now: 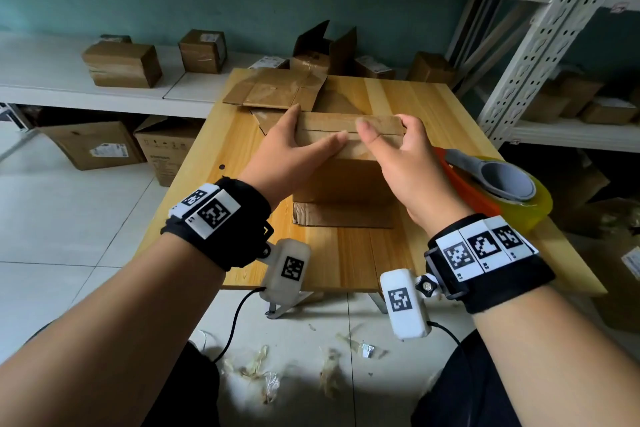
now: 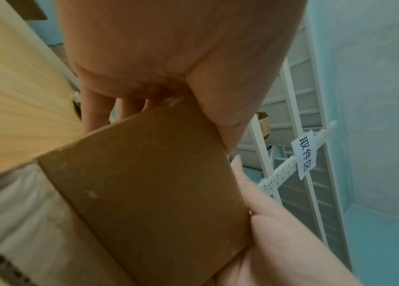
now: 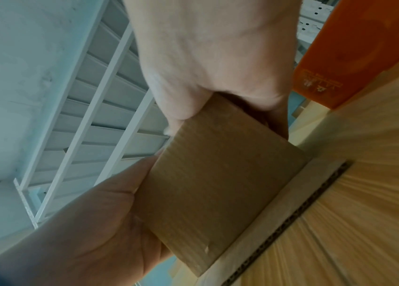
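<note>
- Head view: clamping the cardboard box (image 1: 343, 180) from both ends, upright in the middle of the surface (image 1: 346, 253), with its long axis running left to right across the body.
  - Wrapping the left end with the left hand (image 1: 294, 152), fingers going over the far top corner and thumb lying along the seam of the folded top flaps.
  - Curling the right hand (image 1: 401, 159) over the right end, thumb pressing down on the top.
  - Probably calling for tape along that seam next, with the tape dispenser (image 1: 498, 180) lying just beside the right hand on its outer side, well apart from the left.
- Left wrist view: looking along the left hand (image 2: 168, 48) at the box (image 2: 149, 183).
  - Hooking the fingers (image 2: 95, 112) round behind the box, thumb running down its edge.
  - Facing the right hand (image 2: 279, 241), which is gripping the opposite end.
- Right wrist view: closing the right hand (image 3: 205, 58) round the box (image 3: 217, 183), fingers tucking behind it.
  - Catching the left hand (image 3: 83, 222) cupping the other end.
  - Showing the dispenser's orange body (image 3: 352, 58) just past the right knuckles, so pointing to the right hand as the nearer one for reaching it while the left is pinning the flaps.
</note>
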Demonstrator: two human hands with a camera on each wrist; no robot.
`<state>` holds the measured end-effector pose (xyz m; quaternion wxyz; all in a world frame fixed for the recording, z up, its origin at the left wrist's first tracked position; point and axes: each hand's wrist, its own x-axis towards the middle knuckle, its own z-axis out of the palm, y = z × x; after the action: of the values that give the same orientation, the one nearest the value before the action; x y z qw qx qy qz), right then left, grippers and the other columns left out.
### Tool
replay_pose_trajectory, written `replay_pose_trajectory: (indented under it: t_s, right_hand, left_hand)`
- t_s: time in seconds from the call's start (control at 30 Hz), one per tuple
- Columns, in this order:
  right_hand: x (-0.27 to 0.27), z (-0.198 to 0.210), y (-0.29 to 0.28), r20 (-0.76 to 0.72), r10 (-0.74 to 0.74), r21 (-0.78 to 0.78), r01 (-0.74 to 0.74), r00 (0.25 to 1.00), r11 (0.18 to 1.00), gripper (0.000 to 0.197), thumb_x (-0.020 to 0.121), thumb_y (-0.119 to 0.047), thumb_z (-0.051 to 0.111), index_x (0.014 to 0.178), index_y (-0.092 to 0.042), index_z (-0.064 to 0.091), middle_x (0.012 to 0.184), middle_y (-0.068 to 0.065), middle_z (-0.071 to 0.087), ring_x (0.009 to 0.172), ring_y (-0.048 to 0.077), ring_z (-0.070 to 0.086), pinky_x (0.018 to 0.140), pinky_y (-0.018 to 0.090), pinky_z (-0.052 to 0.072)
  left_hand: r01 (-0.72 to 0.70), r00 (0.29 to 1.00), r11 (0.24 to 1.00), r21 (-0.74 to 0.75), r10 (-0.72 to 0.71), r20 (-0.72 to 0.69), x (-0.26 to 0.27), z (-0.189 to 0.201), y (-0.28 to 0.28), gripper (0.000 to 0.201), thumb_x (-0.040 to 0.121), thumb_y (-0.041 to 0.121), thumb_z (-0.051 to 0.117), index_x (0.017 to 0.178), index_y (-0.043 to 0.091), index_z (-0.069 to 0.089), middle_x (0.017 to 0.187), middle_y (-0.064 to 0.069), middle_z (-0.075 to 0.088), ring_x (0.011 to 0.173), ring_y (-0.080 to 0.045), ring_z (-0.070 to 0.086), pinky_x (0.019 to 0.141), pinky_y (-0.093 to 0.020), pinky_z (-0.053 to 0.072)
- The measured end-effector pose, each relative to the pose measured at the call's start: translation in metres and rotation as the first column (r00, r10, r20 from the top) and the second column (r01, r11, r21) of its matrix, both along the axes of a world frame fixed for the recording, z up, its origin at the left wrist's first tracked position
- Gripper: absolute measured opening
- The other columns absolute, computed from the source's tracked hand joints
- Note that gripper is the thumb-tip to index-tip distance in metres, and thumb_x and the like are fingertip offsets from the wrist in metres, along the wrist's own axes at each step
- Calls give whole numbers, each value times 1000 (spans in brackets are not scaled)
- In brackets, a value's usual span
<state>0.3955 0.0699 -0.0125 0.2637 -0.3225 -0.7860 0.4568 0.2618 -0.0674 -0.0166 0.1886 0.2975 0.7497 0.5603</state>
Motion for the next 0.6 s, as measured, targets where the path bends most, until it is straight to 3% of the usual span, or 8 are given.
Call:
replay_pose_trajectory:
  t_s: [0.1,0.2,0.33,0.4,0.43,0.5,0.53,0.6]
  right_hand:
    - [-2,0,0,8,1,-11,-1,1000,1000,75,101,-60,59,161,-26,30,139,-8,50,107,0,53,76,14,40]
    - [-3,0,1,4,-10,-64,11,1000,998,65,109,-50,49,165,-28,25,166,-2,37,145,20,42,103,29,37]
    - [-3,0,1,-4,-20,-78,20,1000,997,58,114,-38,38,168,-32,19,175,-6,20,160,18,20,122,38,23]
    - [-3,0,3,-6,-23,-69,23,1000,997,56,114,-37,37,167,-32,21,173,-6,25,155,15,28,118,35,27]
    - [-3,-1,3,-3,-23,-57,23,1000,998,54,114,-38,38,166,-32,24,168,-7,33,145,11,39,111,27,32]
    - [-2,-2,4,9,-21,-32,22,1000,999,52,113,-42,42,163,-32,30,138,-15,49,105,-5,51,84,10,41]
    - [-2,-3,3,11,-23,-26,23,1000,999,53,111,-44,45,161,-32,32,125,-20,50,92,-6,51,69,7,40]
    - [-2,-3,3,-6,-27,-21,27,1000,999,57,109,-48,51,160,-32,34,124,-19,50,89,-6,50,62,10,39]
  left_hand:
    - [-40,999,999,17,40,3,-5,1,1,87,94,57,70,164,23,33,158,-1,46,129,-15,56,98,-24,53]
    - [-69,996,997,45,66,65,-9,0,4,70,101,51,63,161,23,40,157,-3,49,136,-18,53,113,-37,48]
    - [-102,991,992,72,95,94,-12,-1,8,49,109,34,48,156,22,49,156,0,51,141,-22,49,121,-44,40]
    - [-98,992,993,64,92,85,-11,-1,9,49,109,34,44,156,21,48,156,-1,50,143,-22,47,122,-45,38]
    - [-90,994,994,55,86,65,-9,-1,9,50,110,35,43,158,20,45,159,0,47,145,-20,44,123,-43,36]
    - [-67,998,997,39,67,2,-6,-5,9,58,110,41,46,162,18,36,163,-1,42,147,-18,42,124,-41,36]
    - [-53,998,998,29,54,-32,-5,-7,8,64,107,45,49,163,18,34,163,-2,43,145,-19,45,122,-41,39]
    - [-38,996,999,15,39,-75,-2,-8,7,71,103,49,55,163,19,32,158,-3,47,137,-20,53,115,-41,47]
